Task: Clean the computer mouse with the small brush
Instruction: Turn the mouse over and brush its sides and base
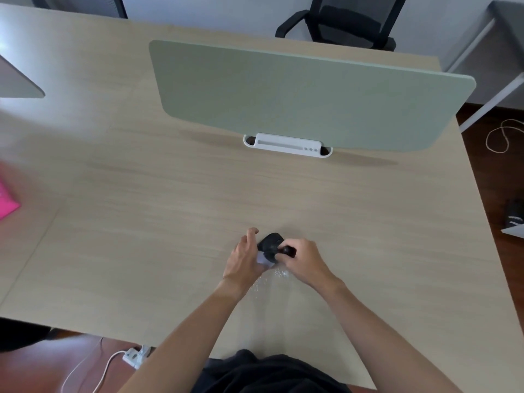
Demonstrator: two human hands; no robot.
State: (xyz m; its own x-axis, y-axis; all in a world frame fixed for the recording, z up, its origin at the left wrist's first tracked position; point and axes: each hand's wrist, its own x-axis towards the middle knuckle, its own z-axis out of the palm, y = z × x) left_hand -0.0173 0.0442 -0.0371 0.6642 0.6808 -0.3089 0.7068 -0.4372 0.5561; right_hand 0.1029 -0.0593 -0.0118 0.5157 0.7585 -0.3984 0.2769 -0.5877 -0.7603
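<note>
A black computer mouse [270, 241] rests on the light wooden desk [170, 211], near its front middle. My left hand [244, 259] holds the mouse from the left side, fingers curled around it. My right hand [304, 260] is closed on a small dark brush [287, 250] whose tip touches the mouse's right side. A pale lilac piece [265, 259] shows between the hands, under the mouse. Fine specks [279, 272] lie on the desk just in front of the hands.
A green divider panel [297, 95] stands across the desk on a white base [286, 144]. A pink object [7, 202] sits at the left edge. A black office chair [346, 21] is behind the desk. A white power strip [136, 355] lies on the floor.
</note>
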